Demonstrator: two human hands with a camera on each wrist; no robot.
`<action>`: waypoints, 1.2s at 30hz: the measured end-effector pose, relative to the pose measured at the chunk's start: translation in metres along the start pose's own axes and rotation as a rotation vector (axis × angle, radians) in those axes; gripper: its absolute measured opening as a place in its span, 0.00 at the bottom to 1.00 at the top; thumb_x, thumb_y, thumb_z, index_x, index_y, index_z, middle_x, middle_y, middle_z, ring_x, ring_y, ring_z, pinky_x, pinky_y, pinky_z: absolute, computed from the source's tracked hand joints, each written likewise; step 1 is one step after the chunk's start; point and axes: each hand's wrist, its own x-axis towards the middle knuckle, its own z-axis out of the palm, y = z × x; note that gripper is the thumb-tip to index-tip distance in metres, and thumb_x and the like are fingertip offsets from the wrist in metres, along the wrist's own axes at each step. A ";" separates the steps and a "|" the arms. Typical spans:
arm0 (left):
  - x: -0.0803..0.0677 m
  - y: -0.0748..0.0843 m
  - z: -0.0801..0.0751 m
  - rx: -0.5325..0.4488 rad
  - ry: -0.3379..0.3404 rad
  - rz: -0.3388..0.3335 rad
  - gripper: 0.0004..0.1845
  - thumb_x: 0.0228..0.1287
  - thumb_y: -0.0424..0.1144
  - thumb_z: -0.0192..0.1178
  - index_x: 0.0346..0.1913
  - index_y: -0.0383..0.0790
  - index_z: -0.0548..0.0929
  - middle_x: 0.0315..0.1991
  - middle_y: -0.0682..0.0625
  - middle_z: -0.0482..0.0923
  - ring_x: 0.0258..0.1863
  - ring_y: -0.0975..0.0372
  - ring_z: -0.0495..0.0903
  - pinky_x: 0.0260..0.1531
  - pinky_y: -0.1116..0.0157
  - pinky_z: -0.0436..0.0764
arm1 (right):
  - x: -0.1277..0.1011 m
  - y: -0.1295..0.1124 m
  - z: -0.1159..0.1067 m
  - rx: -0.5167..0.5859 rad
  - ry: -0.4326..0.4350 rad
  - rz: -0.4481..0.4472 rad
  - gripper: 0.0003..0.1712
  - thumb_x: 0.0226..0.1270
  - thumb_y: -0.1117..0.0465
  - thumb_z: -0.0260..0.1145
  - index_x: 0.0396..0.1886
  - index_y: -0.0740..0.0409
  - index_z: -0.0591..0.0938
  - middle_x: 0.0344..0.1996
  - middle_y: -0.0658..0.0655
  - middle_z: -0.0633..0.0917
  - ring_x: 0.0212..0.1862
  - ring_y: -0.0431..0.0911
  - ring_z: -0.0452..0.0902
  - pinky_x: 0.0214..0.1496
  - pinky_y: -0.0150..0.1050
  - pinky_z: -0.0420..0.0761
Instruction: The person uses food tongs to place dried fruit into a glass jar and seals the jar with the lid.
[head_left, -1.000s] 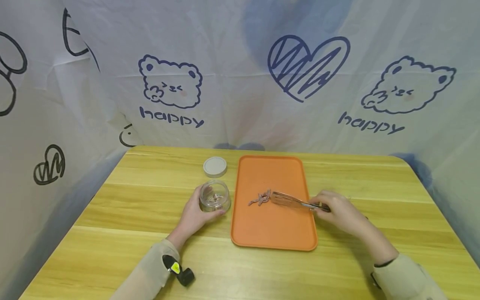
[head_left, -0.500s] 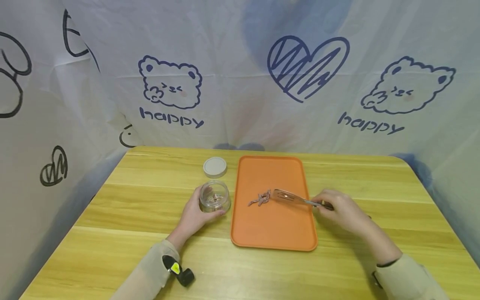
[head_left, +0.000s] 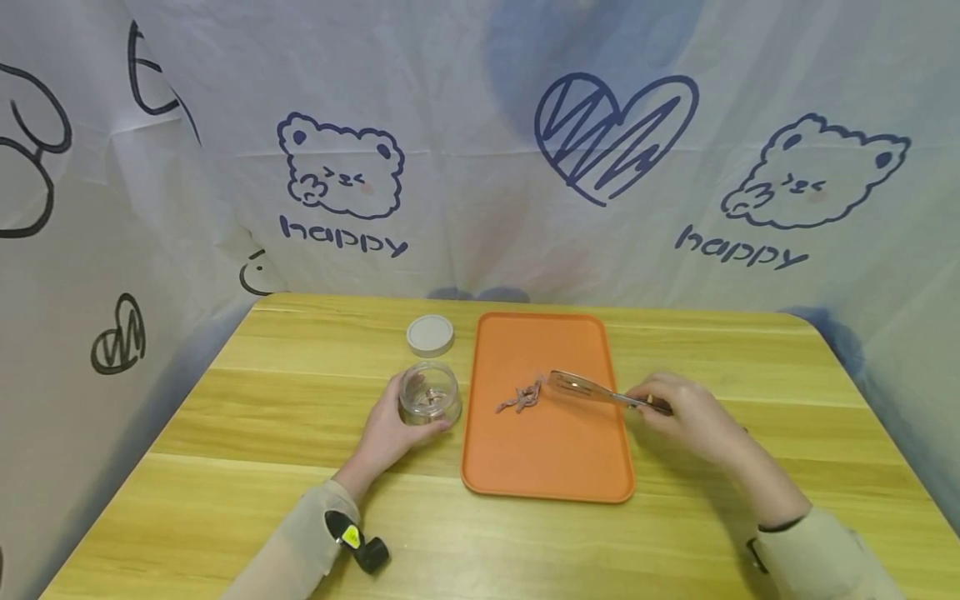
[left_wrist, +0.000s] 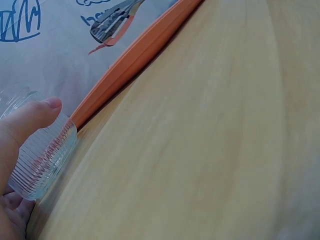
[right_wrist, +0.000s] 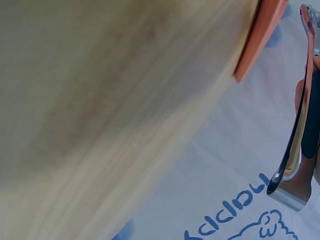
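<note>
My left hand (head_left: 390, 429) holds a clear glass jar (head_left: 430, 400) around its side, on the table left of the tray. Through its ribbed wall in the left wrist view, pinkish bits (left_wrist: 44, 156) show low inside. My right hand (head_left: 686, 412) grips metal tongs (head_left: 588, 389) with dark handle parts, reaching over the orange tray (head_left: 547, 467). Just left of the tongs' tips lies a small pile of brownish-pink strips (head_left: 522, 397). In the left wrist view a thin pinkish strip (left_wrist: 99, 49) shows at the tips; whether they pinch it I cannot tell.
A white round lid (head_left: 430, 333) lies on the wooden table (head_left: 300, 400) behind the jar. A printed cloth (head_left: 465, 167) hangs along the table's far edge and sides. A black wrist device (head_left: 356, 540) sits on the left sleeve.
The tongs have risen slightly and drawn a little to the right, away from the pile, turning as they go. My left hand and the jar stay in place.
</note>
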 end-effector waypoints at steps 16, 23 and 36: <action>0.000 0.002 -0.001 0.008 0.001 -0.008 0.52 0.39 0.47 0.80 0.68 0.41 0.62 0.62 0.45 0.70 0.62 0.51 0.67 0.65 0.52 0.63 | 0.037 -0.033 -0.011 -0.011 -0.046 -0.020 0.10 0.60 0.70 0.68 0.41 0.58 0.85 0.33 0.49 0.81 0.32 0.40 0.73 0.31 0.36 0.78; 0.000 0.001 -0.001 0.007 0.003 -0.004 0.52 0.39 0.47 0.80 0.68 0.42 0.62 0.62 0.45 0.70 0.62 0.51 0.67 0.64 0.52 0.63 | 0.061 -0.052 -0.004 -0.009 -0.066 -0.051 0.10 0.60 0.68 0.69 0.42 0.58 0.85 0.34 0.50 0.81 0.32 0.40 0.73 0.31 0.37 0.77; 0.001 -0.001 0.000 -0.001 0.000 -0.001 0.52 0.38 0.48 0.80 0.68 0.42 0.62 0.62 0.45 0.70 0.62 0.52 0.68 0.64 0.53 0.64 | 0.095 -0.087 0.023 0.042 -0.087 -0.219 0.07 0.60 0.67 0.68 0.38 0.55 0.85 0.32 0.46 0.79 0.30 0.37 0.70 0.29 0.31 0.75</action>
